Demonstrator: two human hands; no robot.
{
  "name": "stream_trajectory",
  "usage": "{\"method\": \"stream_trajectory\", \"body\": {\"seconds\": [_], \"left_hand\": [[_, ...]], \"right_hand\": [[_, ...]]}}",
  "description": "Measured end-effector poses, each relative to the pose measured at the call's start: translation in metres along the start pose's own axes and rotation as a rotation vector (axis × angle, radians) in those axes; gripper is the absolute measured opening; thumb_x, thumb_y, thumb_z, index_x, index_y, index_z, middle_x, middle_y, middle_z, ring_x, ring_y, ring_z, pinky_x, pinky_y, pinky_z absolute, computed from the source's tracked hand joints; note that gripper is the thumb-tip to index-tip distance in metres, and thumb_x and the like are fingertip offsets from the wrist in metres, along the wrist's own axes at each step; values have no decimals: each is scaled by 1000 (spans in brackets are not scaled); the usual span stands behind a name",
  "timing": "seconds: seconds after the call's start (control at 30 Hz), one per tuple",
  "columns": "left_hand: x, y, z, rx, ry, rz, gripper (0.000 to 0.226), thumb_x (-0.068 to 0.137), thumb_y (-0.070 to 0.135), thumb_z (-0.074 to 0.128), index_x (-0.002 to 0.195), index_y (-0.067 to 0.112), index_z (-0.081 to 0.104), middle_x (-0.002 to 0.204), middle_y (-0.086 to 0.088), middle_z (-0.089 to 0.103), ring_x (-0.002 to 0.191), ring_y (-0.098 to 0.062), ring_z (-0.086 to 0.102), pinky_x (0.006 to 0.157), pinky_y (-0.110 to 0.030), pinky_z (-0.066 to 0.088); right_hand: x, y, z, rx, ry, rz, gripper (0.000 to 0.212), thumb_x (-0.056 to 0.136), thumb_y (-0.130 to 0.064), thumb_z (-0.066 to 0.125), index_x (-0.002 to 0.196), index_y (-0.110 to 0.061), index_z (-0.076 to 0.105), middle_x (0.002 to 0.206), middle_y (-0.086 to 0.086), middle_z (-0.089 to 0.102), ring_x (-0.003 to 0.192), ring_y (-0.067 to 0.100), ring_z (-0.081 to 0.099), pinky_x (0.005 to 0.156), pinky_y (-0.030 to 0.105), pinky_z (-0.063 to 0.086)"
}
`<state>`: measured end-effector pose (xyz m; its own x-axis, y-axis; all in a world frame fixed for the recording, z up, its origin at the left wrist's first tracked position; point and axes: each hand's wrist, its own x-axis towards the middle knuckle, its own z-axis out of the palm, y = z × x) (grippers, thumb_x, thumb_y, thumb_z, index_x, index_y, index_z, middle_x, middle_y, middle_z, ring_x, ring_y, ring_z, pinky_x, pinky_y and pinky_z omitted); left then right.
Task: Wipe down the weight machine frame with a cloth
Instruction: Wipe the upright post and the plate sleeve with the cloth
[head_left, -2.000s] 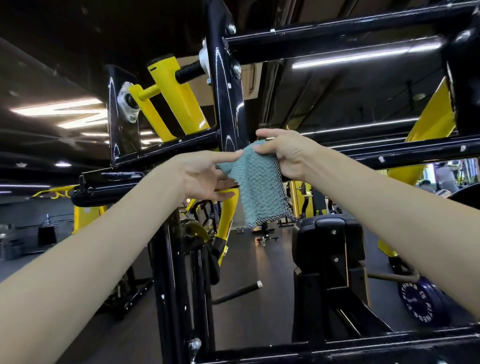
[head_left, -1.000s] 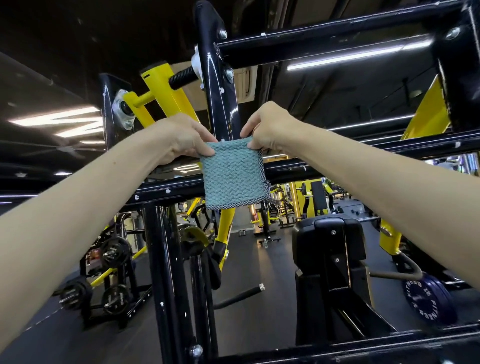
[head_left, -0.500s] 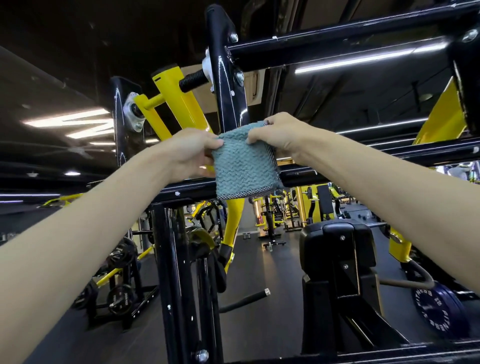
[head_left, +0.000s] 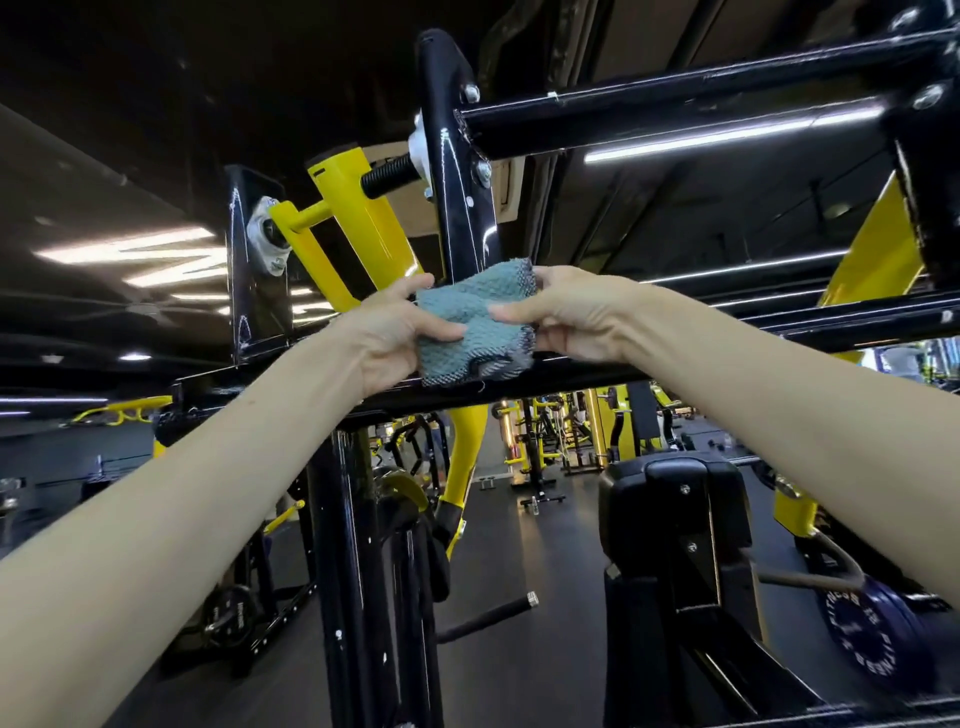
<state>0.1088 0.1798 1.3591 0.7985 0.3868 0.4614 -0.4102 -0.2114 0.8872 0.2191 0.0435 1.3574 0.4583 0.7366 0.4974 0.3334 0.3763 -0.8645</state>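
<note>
While both of your hands are busy with the cloth (head_left: 467, 332), nothing is being rubbed yet. Your left hand (head_left: 395, 332) pinches its left edge between thumb and fingers, and your right hand (head_left: 566, 317) pinches the right edge, thumb laid across the front. Between them the cloth sits bunched and doubled over, its dark stitched hem hanging lowest. Held this way, it looks as if you are folding it into a pad that one palm can press flat; that is my reading, not something shown.

The cloth hangs directly in front of the frame's horizontal bar (head_left: 405, 400), its hem level with the bar's top. Whether it touches the metal I cannot tell.

Just behind your grip the black upright (head_left: 457, 208) rises, glossy and studded with bolts that could snag the weave. Up and to the left of your grip, the yellow lever arm (head_left: 363, 223) crowds that upright, leaving little room for a hand on that side. Above and to the right runs the upper crossbar (head_left: 675, 109). Below your grip the lower post (head_left: 353, 571) drops away. Down to the right stands a black padded block (head_left: 675, 499), and beyond it a weight plate (head_left: 872, 639), well apart from your hands.
</note>
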Motion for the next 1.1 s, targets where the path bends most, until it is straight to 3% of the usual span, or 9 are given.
{"method": "stream_trajectory", "body": {"seconds": [0.07, 0.13, 0.2, 0.3, 0.43, 0.67, 0.77, 0.9, 1.1], "left_hand": [[2, 4, -8, 1, -4, 122, 87, 75, -23, 57, 145, 24, 34, 128, -11, 57, 102, -29, 63, 64, -38, 59], [-1, 6, -16, 36, -48, 276, 83, 73, -24, 56, 137, 26, 43, 124, -8, 57, 105, -24, 62, 70, -36, 59], [-6, 8, -23, 99, -88, 377, 73, 73, -25, 55, 124, 28, 54, 121, -5, 58, 103, -18, 61, 73, -32, 58], [-12, 8, -34, 190, -128, 388, 44, 79, -19, 55, 91, 20, 72, 117, -4, 63, 93, -9, 66, 64, -28, 58], [-15, 10, -48, 168, -183, 338, 51, 83, -20, 47, 52, 14, 69, 114, -5, 69, 103, -20, 66, 62, -35, 59], [-22, 15, -68, 194, -243, 333, 48, 89, -14, 45, 58, 11, 73, 99, -7, 73, 92, -20, 70, 62, -25, 58], [-25, 16, -71, 161, -299, 294, 38, 91, -5, 49, 76, 17, 76, 104, -5, 71, 88, -20, 70, 58, -27, 59], [-28, 17, -74, 137, -384, 258, 36, 95, 2, 45, 81, 17, 75, 110, -8, 69, 90, -24, 69, 64, -34, 61], [-27, 10, -61, -245, -372, 109, 23, 91, 2, 41, 76, 8, 57, 93, -18, 65, 67, -24, 68, 52, -25, 56]], "right_hand": [[-1, 0, -1, -49, -45, -77, 55, 78, 23, 58, 126, -5, 50, 112, 13, 65, 94, 25, 66, 62, 31, 61], [2, 0, -2, -153, -19, -164, 68, 71, 28, 58, 128, -9, 48, 114, 14, 65, 100, 27, 67, 77, 43, 59], [2, -3, 0, -296, 9, -284, 51, 71, 30, 56, 106, -8, 57, 105, 14, 68, 99, 26, 67, 86, 51, 55], [0, -8, 4, -366, 19, -383, 37, 79, 29, 48, 72, -7, 54, 100, 17, 69, 99, 25, 68, 82, 42, 58], [-2, -9, 8, -332, -20, -362, 35, 88, 20, 47, 68, -8, 52, 84, 14, 66, 84, 24, 68, 72, 33, 60], [-7, -7, 24, -204, -24, -273, 31, 92, 10, 45, 77, -14, 57, 90, 10, 67, 79, 27, 60, 58, 27, 56], [-16, -8, 31, -170, -16, -230, 30, 94, 2, 42, 89, -14, 68, 96, 11, 70, 80, 24, 69, 60, 30, 58], [-30, -9, 39, -130, 57, -246, 33, 93, 2, 43, 77, -12, 68, 78, 2, 69, 60, 10, 64, 47, 20, 49], [-34, -3, 51, 232, 45, -137, 34, 93, 5, 33, 81, -6, 62, 84, 14, 70, 77, 26, 70, 72, 34, 61]]}}
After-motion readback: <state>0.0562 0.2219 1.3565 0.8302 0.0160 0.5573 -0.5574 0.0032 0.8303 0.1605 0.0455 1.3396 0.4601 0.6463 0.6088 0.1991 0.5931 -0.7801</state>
